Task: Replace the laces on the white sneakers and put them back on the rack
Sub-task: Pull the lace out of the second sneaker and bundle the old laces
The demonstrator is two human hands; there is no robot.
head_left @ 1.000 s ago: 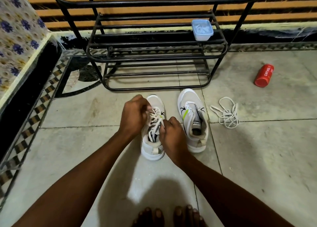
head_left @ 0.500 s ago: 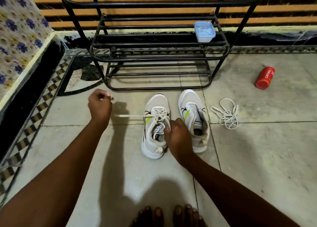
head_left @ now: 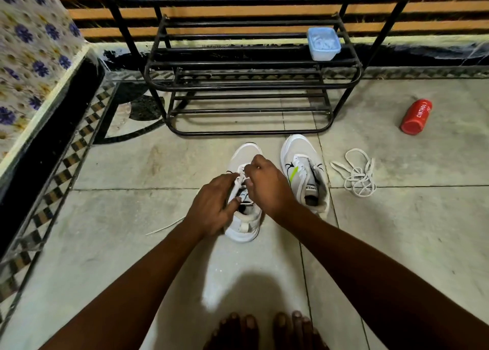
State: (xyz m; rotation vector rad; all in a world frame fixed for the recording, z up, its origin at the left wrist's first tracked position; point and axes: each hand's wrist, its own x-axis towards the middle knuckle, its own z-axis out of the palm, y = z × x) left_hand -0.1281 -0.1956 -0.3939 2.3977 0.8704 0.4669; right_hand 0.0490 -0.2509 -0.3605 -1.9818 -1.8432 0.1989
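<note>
Two white sneakers stand on the tiled floor in front of the black metal rack (head_left: 251, 85). Both my hands are on the left sneaker (head_left: 244, 229). My left hand (head_left: 211, 206) holds its left side near the opening, one finger on the tongue. My right hand (head_left: 267, 183) pinches the white lace over the eyelets. A loose lace end (head_left: 165, 226) trails onto the floor to the left. The right sneaker (head_left: 304, 169), with a green stripe, stands beside it. A loose pile of white lace (head_left: 356, 173) lies to its right.
A pale blue plastic box (head_left: 323, 43) sits on the rack's middle shelf at the right. A red bottle (head_left: 416, 116) lies on the floor at the right. A raised ledge with flowered cloth (head_left: 29, 58) runs along the left. My bare toes (head_left: 264, 331) show at the bottom.
My left hand, which had pulled the lace out far to the left, has come back to the left sneaker. My right hand has moved up from the heel side to the eyelets.
</note>
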